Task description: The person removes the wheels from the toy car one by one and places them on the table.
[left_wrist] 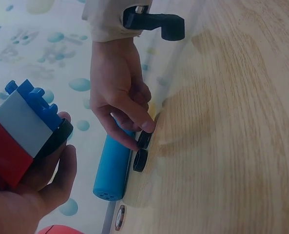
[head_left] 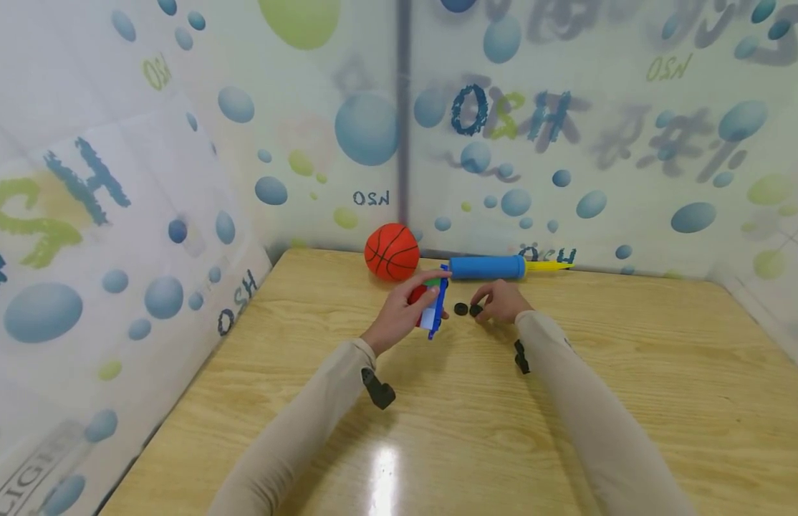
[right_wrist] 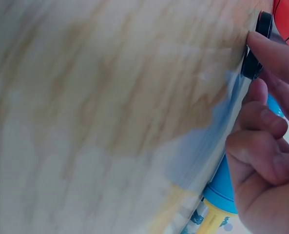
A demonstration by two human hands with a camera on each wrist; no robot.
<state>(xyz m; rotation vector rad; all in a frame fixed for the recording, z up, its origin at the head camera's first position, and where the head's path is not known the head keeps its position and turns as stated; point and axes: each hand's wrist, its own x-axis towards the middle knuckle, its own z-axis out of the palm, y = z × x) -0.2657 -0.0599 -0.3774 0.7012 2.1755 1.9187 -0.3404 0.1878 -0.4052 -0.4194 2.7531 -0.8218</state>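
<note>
Your left hand (head_left: 399,315): fingers grip block stack (left_wrist: 25,129). Your right hand (head_left: 502,301): fingers pinch black wheel (left_wrist: 144,139) on tabletop (head_left: 566,401), just before blue pump (head_left: 488,267); second wheel (head_left: 460,309) beside.

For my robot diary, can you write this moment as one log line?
left hand: holds block stack | right hand: pinches black wheel | second wheel: on table

Near table (head_left: 566,401) lies open for passage; ball (head_left: 392,251) and pump (head_left: 488,267) (against the wall) block the far edge.

Wooden table (head_left: 566,401): ball (head_left: 392,251), pump (head_left: 488,267), seemingly wheels (head_left: 461,309).
</note>
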